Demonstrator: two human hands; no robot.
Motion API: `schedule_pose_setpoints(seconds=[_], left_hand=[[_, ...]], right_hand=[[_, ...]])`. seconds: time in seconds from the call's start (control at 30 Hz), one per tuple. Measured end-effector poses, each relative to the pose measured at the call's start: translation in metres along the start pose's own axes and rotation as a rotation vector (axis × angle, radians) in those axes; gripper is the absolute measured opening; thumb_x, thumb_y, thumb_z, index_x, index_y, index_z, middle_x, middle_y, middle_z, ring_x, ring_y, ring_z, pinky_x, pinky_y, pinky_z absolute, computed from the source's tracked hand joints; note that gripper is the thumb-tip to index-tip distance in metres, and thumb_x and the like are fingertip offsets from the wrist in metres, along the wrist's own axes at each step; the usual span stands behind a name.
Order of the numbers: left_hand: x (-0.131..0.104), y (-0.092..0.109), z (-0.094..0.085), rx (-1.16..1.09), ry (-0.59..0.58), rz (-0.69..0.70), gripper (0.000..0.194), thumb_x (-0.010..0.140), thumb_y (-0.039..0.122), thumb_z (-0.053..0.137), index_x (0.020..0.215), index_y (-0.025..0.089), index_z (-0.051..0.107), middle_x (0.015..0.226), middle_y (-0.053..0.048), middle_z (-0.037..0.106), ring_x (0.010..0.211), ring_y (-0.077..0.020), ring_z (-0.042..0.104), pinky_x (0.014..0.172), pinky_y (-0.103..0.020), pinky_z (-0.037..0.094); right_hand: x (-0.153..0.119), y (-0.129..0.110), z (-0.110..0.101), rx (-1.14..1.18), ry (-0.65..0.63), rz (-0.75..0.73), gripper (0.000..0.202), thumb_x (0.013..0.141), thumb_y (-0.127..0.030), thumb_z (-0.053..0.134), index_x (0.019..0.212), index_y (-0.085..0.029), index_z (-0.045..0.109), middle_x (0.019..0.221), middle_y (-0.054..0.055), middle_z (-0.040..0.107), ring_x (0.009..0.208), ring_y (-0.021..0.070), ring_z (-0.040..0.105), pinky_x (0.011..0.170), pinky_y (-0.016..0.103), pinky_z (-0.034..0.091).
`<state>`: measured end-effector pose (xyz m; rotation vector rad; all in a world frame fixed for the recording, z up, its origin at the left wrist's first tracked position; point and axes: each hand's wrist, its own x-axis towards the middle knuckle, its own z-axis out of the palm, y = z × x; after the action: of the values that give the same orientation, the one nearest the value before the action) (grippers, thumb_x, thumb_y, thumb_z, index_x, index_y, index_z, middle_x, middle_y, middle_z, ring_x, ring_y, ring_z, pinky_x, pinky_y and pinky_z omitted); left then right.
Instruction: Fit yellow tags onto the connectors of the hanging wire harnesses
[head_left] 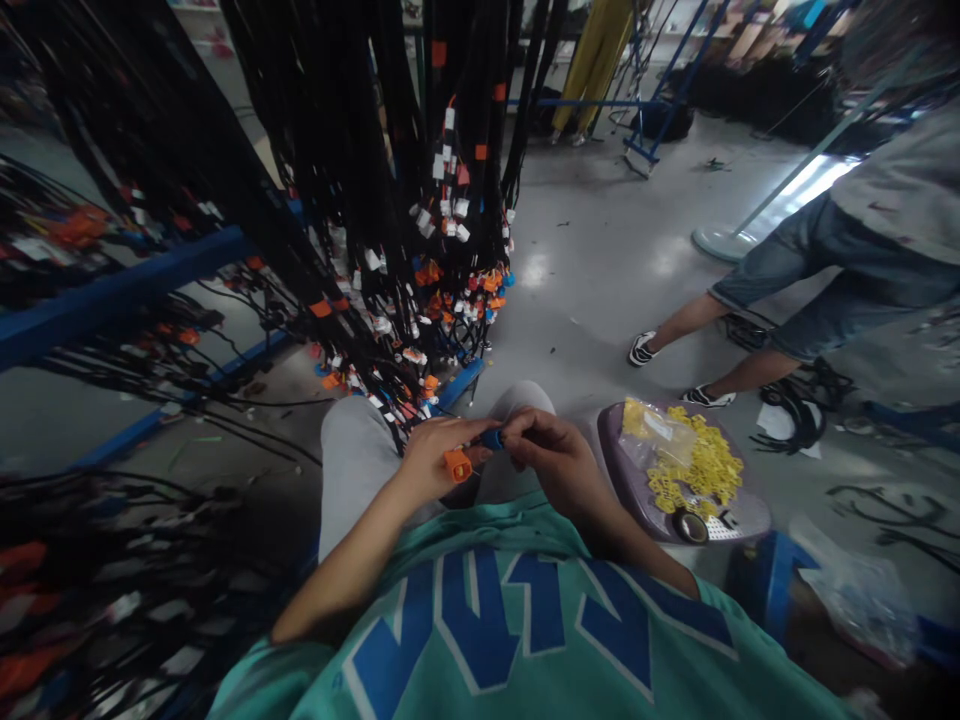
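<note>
Over my lap, my left hand (435, 455) is closed, its fingers and thumb about a small blue connector (492, 438). Beside that palm, near the base of the thumb, sits an orange connector (457, 465) with its open face turned up toward me. My right hand (551, 445) is pinched shut at the right end of the blue connector. Whatever lies between its fingertips is too small or hidden to make out. Dark cable seems to run below the left hand, mostly out of sight.
Black wire harnesses (330, 130) with white and orange connectors hang close in front and left, by a blue frame bar (127, 285). At right, a purple stool (619, 460) bears small yellow parts (705, 455) and a tape roll (690, 526). Another person (810, 260) stands beyond it.
</note>
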<state>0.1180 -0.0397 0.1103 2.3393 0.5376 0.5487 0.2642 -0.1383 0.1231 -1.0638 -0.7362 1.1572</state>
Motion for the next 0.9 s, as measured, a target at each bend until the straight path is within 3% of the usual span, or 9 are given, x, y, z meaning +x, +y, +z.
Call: schedule_pose_setpoints(seconds=[0.23,0.43,0.7,0.9], left_hand=[[-0.002,0.001,0.001,0.2,0.067,0.2,0.04,0.091,0.044,0.037,0.103,0.018,0.064,0.077,-0.005,0.071,0.067,-0.0165,0.064,0.063,-0.028,0.046],[-0.004,0.008,0.002,0.386,0.087,0.285,0.04,0.092,0.041,0.033,0.1,0.015,0.063,0.067,-0.005,0.066,0.06,-0.0181,0.061,0.054,-0.029,0.041],[-0.005,0.008,0.007,0.421,0.018,0.32,0.029,0.088,0.035,0.045,0.107,0.019,0.061,0.067,-0.001,0.063,0.06,-0.0143,0.058,0.054,-0.025,0.038],[-0.003,0.005,0.009,0.377,0.1,0.348,0.032,0.09,0.038,0.041,0.103,0.019,0.063,0.062,0.0,0.061,0.056,-0.0142,0.057,0.05,-0.025,0.037]], right_hand=[[0.004,0.0,-0.006,0.181,-0.085,0.207,0.021,0.06,-0.022,0.077,0.073,-0.02,0.06,0.066,-0.005,0.051,0.053,0.0066,0.047,0.044,0.017,0.042],[0.006,-0.002,-0.015,0.214,-0.192,0.372,0.025,0.063,-0.02,0.076,0.081,-0.019,0.06,0.08,-0.002,0.057,0.068,0.0109,0.059,0.059,0.025,0.055],[0.003,-0.001,-0.027,0.274,-0.297,0.388,0.022,0.066,-0.016,0.074,0.083,-0.018,0.059,0.076,-0.002,0.061,0.066,0.0103,0.063,0.054,0.019,0.054],[0.004,0.001,-0.029,0.33,-0.348,0.383,0.025,0.068,-0.017,0.075,0.087,-0.019,0.059,0.076,-0.003,0.063,0.064,0.0095,0.065,0.051,0.016,0.052]])
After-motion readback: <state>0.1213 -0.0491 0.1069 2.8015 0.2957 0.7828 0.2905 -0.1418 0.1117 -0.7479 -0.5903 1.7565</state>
